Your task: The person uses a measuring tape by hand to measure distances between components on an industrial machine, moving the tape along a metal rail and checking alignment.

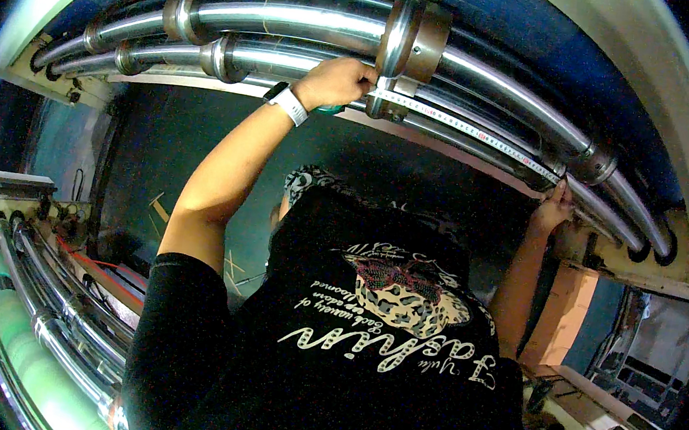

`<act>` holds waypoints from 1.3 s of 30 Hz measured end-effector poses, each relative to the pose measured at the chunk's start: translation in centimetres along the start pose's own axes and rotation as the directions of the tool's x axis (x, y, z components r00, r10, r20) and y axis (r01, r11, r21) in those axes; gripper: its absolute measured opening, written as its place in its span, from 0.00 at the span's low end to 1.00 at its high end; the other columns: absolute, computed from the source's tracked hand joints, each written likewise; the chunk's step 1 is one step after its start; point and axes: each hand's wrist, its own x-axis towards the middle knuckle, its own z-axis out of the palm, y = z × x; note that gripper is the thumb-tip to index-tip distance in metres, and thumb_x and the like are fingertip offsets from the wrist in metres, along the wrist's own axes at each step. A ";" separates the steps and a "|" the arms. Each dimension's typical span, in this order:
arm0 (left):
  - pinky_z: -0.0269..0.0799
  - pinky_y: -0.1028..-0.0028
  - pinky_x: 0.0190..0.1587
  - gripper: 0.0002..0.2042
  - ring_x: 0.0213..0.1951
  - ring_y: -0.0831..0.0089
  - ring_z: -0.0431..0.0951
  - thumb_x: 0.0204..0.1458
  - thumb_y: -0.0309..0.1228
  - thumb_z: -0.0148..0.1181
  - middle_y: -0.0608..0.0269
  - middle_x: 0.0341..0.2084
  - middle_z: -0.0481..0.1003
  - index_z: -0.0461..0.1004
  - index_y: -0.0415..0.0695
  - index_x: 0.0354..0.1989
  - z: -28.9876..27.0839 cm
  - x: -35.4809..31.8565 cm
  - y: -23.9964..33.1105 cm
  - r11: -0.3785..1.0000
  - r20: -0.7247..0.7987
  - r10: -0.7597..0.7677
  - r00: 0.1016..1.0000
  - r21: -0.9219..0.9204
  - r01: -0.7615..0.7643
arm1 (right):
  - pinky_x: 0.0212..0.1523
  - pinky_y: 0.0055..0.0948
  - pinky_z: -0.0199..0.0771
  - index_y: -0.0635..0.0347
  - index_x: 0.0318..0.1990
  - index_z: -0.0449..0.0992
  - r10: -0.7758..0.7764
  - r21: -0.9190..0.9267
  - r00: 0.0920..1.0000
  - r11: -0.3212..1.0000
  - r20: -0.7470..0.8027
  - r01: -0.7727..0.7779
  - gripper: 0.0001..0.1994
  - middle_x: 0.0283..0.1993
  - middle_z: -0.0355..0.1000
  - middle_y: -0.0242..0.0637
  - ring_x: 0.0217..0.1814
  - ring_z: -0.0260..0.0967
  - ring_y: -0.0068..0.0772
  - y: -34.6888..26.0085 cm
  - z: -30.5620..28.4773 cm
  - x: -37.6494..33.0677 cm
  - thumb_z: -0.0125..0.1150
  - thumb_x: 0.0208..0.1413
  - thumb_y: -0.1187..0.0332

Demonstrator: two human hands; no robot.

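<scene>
A white tape measure blade is stretched along a shiny steel shaft, between one collar and another farther right. My left hand is closed at the tape's left end, beside the collar, with a watch on a pale strap at the wrist. A bit of teal shows under that hand; whether it is the tape's case I cannot make out. At the right end of the tape, my right hand pinches it near the right collar. The right fingertips are small and partly hidden.
A thicker steel shaft with large ring collars runs behind, against a blue machine wall. Cream frame panels bound the right side. More shafts and a pale green roller lie at the lower left.
</scene>
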 end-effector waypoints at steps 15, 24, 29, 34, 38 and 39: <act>0.66 0.64 0.37 0.11 0.36 0.57 0.72 0.46 0.36 0.50 0.52 0.30 0.72 0.74 0.46 0.33 -1.2 -1.2 1.5 0.988 0.001 -0.117 0.993 0.099 0.117 | 0.15 0.28 0.58 0.61 0.35 0.66 0.787 0.156 0.617 0.607 0.020 -0.779 0.15 0.22 0.65 0.39 0.16 0.56 0.27 3.0 1.3 -1.2 0.41 0.56 0.57; 0.65 0.65 0.35 0.08 0.34 0.56 0.72 0.46 0.32 0.50 0.50 0.28 0.72 0.73 0.42 0.31 0.4 0.2 -0.1 0.993 -0.021 -0.076 0.997 -0.096 0.074 | 0.11 0.21 0.39 0.55 0.23 0.64 0.698 0.549 0.537 0.243 0.473 -0.800 0.16 0.11 0.52 0.27 0.10 0.42 0.20 9.0 0.3 1.0 0.35 0.53 0.56; 0.65 0.65 0.36 0.09 0.35 0.55 0.72 0.45 0.32 0.50 0.49 0.29 0.72 0.72 0.42 0.31 -0.1 0.3 0.3 0.996 -0.012 -0.074 0.997 -0.053 0.073 | 0.11 0.20 0.37 0.54 0.22 0.61 0.758 0.503 0.489 0.249 0.431 -0.828 0.16 0.11 0.50 0.26 0.10 0.40 0.19 4.8 1.1 0.2 0.34 0.54 0.56; 0.65 0.66 0.37 0.09 0.36 0.55 0.71 0.45 0.32 0.51 0.49 0.31 0.72 0.72 0.42 0.33 -0.2 0.3 0.7 0.992 0.014 -0.102 0.995 -0.066 0.103 | 0.11 0.21 0.38 0.54 0.24 0.59 0.759 0.476 0.514 0.307 0.399 -0.824 0.19 0.13 0.50 0.27 0.10 0.38 0.20 3.7 1.1 -0.2 0.30 0.56 0.52; 0.65 0.66 0.37 0.09 0.36 0.55 0.71 0.45 0.32 0.51 0.50 0.31 0.72 0.72 0.42 0.33 -0.3 0.2 1.0 0.992 0.008 -0.102 0.995 -0.078 0.102 | 0.10 0.23 0.39 0.55 0.26 0.60 0.695 0.506 0.626 0.420 0.355 -0.753 0.16 0.14 0.51 0.27 0.10 0.40 0.21 3.7 -0.5 -1.0 0.34 0.57 0.54; 0.65 0.65 0.37 0.09 0.36 0.55 0.71 0.45 0.32 0.51 0.50 0.31 0.72 0.72 0.42 0.33 -0.3 0.3 1.1 0.993 0.010 -0.102 0.995 -0.058 0.102 | 0.11 0.22 0.42 0.56 0.28 0.61 0.605 0.324 0.783 0.718 0.145 -0.616 0.14 0.15 0.52 0.28 0.12 0.42 0.20 3.9 -1.3 -1.2 0.37 0.56 0.56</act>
